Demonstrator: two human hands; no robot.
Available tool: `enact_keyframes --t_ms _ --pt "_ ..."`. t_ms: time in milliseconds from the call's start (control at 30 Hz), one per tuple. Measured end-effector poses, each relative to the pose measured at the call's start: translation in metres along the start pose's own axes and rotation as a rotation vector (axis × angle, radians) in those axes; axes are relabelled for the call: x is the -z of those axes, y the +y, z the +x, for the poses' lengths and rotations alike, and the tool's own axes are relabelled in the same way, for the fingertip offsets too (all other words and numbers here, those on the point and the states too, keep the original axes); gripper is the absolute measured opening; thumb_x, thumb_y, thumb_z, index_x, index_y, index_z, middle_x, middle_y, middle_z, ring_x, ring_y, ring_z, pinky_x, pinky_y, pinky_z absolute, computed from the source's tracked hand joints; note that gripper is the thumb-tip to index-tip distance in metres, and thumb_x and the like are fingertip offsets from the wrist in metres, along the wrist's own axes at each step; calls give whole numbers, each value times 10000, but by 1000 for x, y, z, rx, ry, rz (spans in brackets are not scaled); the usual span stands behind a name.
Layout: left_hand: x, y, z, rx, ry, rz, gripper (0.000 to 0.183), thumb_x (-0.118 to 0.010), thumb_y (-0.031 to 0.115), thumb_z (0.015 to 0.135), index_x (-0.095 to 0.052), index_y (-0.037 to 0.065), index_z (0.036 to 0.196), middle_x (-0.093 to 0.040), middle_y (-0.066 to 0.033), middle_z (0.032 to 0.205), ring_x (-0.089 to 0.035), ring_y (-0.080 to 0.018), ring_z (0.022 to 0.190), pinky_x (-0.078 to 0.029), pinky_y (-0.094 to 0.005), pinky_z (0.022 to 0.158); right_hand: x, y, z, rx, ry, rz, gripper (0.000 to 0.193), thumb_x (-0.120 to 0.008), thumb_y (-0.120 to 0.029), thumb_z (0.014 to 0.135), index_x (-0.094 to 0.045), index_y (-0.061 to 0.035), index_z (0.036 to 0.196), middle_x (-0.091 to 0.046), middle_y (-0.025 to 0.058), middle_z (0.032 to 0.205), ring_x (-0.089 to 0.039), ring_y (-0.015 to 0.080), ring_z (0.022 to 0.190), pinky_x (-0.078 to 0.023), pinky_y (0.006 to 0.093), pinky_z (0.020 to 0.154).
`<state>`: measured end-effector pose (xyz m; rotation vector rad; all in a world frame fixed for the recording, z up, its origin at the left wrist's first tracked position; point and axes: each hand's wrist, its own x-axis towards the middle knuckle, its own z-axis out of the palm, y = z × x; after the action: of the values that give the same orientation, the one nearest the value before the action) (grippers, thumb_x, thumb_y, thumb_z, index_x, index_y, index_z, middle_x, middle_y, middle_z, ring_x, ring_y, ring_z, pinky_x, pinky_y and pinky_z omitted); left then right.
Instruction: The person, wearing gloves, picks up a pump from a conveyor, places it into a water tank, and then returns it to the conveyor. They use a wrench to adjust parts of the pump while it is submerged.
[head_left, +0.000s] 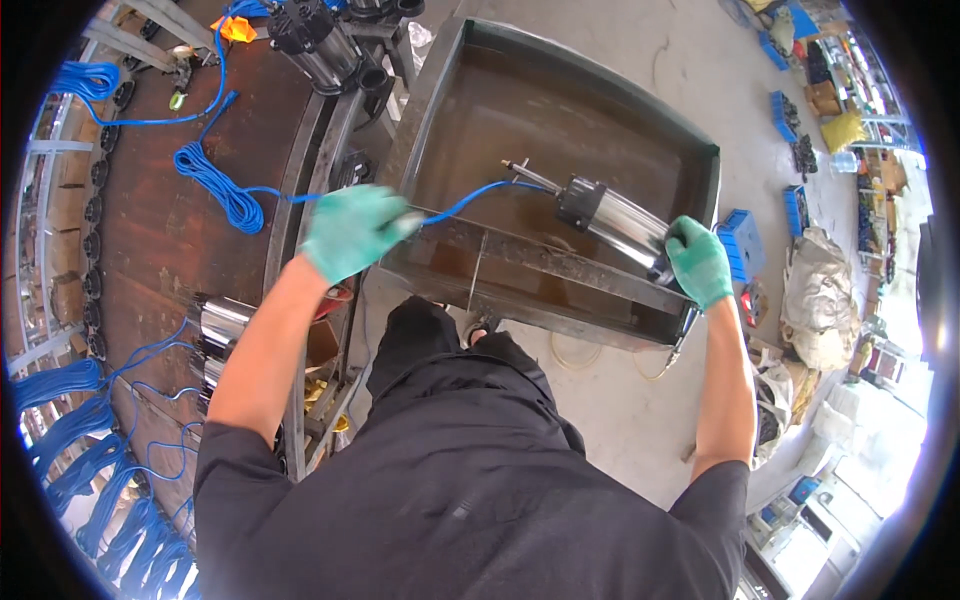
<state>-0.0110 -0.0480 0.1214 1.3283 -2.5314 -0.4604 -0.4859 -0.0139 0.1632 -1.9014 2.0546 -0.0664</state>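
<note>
A silver submersible pump (625,225) with black end caps lies slantwise over the metal tank (712,165), by its crossbar. My right hand (700,262), in a green glove, is closed around the pump's lower right end. From the other end stick out a thin metal fitting (528,174) and a blue cable (470,200). The cable runs left to my left hand (358,232), also green-gloved and slightly blurred, whose fingers are closed on it. Beyond that hand the cable leads to a coiled bundle (225,190) on the brown workbench (150,240).
Murky brown liquid (560,120) fills the tank. More pumps stand upright at the top (315,50), and other silver pumps (225,325) lie at the bench's near edge. Blue cable bundles (75,430) hang at the lower left. A blue bin (740,245) is beyond my right hand.
</note>
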Motion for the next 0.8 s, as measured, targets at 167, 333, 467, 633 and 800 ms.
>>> enact_keyframes --t_ms 167,333,467,633,800 --pt "-116 -21 51 12 81 -36 424 -611 402 949 -644 69 689 -619 -133 744 -628 -368 748 -498 -493 674 -39 -1 54 -74 -145 -223 205 -600 -222 890 -646 -89 1039 -712 209 983 -670 416 959 -520 499 840" --pt "-135 -15 62 332 92 -13 358 -570 348 919 -687 90 700 -673 -132 787 -659 -364 781 -531 -482 731 -70 -7 89 -94 -212 -284 283 -623 -231 877 -639 -87 1120 -717 193 1053 -676 399 1014 -529 484 890" --pt "-136 -9 69 409 49 -25 354 -567 362 918 -712 99 732 -679 -128 777 -669 -362 791 -538 -482 735 -104 -3 103 -68 -208 -250 353 -657 -245 872 -624 -99 1191 -685 164 1181 -660 369 1090 -527 480 922" --pt "-133 -9 74 605 -79 -34 373 -550 399 927 -754 109 812 -725 -151 893 -690 -370 859 -546 -479 777 -149 0 118 -28 -94 -209 397 -661 -240 871 -596 -108 1240 -659 157 1225 -662 387 1075 -535 487 911" --pt "-124 -3 82 684 -198 0 381 -541 420 931 -771 123 869 -731 -161 931 -694 -379 889 -548 -481 792 -168 -1 127 -46 -53 -162 342 -647 -223 873 -584 -84 1179 -637 171 1204 -666 410 1027 -537 511 871"
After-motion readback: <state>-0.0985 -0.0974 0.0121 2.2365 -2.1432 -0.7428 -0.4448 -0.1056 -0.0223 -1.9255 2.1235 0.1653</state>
